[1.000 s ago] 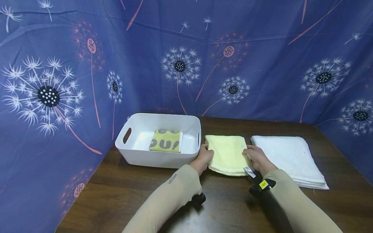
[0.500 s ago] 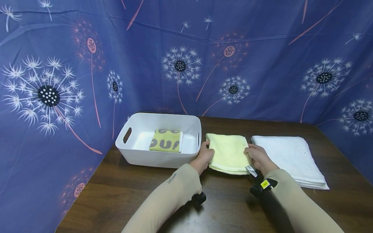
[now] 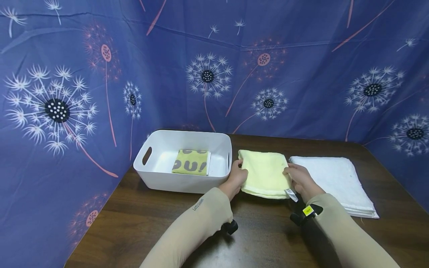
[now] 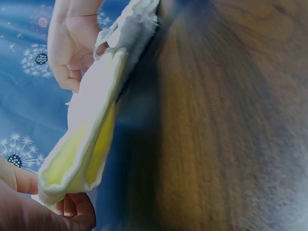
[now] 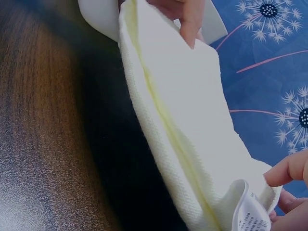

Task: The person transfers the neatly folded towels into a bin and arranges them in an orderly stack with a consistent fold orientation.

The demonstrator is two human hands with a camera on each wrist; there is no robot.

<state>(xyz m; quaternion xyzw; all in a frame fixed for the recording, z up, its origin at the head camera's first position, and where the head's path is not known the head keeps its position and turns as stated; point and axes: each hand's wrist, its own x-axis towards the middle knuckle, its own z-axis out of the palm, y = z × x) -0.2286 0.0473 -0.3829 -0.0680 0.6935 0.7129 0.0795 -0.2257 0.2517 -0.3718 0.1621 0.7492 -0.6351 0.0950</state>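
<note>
A folded pale yellow towel (image 3: 264, 173) is held level between both hands, lifted off the wooden table. My left hand (image 3: 236, 178) pinches its left edge, thumb on top and fingers curled underneath, as the left wrist view shows. At the opposite edge my right hand (image 3: 301, 180) pinches it the same way, close to a white care label (image 5: 250, 211) hanging from the corner. The towel's folded layers gape a little along the near edge in the left wrist view.
Left of the towel stands a white plastic bin (image 3: 181, 183) with handle holes, holding a folded green-and-grey patterned cloth (image 3: 190, 162). A folded white towel (image 3: 335, 182) lies to the right on the brown wooden table (image 3: 261, 238). A blue dandelion-print curtain (image 3: 301, 59) hangs behind.
Both hands have raised the yellow towel slightly and shifted it a little away and to the right. The bin, patterned cloth and white towel stay put.
</note>
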